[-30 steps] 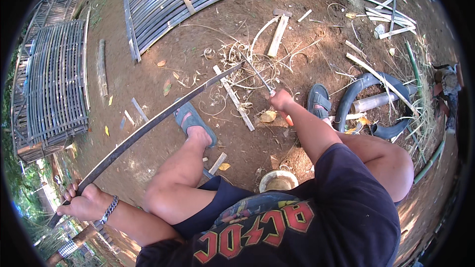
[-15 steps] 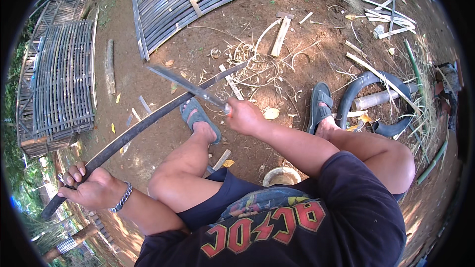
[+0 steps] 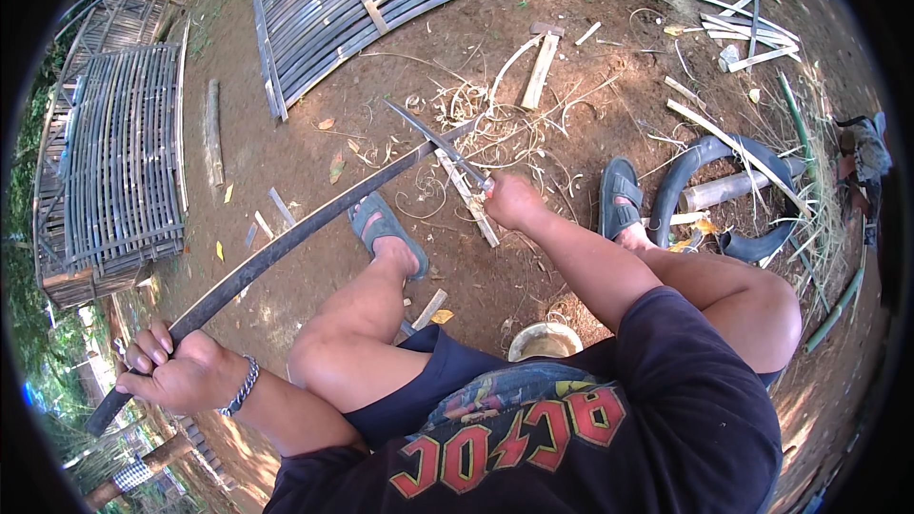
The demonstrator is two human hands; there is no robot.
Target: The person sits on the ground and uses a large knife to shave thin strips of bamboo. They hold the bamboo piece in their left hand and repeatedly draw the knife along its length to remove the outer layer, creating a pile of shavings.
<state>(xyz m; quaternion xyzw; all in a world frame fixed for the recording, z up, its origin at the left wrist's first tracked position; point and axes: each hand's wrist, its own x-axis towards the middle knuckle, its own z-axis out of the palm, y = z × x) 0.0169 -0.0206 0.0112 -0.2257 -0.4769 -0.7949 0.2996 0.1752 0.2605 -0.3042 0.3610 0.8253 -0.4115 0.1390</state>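
Observation:
My left hand point(image 3: 183, 371) is wrapped round the near end of a long bamboo strip point(image 3: 286, 244), dark on its broad face and pale along one edge. The strip slants up and away to the right, its far tip among the shavings on the dirt. In my right hand point(image 3: 514, 203) is the handle of a long-bladed knife point(image 3: 414, 124). Its blade crosses the strip near the far end; whether it bites in, I cannot tell. Curly pale shavings point(image 3: 466, 100) lie around that end, and a flat wood piece point(image 3: 466, 200) lies just below the crossing.
A hammer-like tool point(image 3: 541, 71) with a pale handle lies beyond the shavings. Right of my sandalled feet are a black rubber tube point(image 3: 673, 186) and a bamboo log point(image 3: 728, 188). Slatted bamboo panels point(image 3: 314, 33) stand far left. A pale bowl point(image 3: 545, 341) sits between my legs.
My right hand has moved right and slightly away, carrying the knife along the strip toward its far end. My left hand keeps its grip, shifted only slightly.

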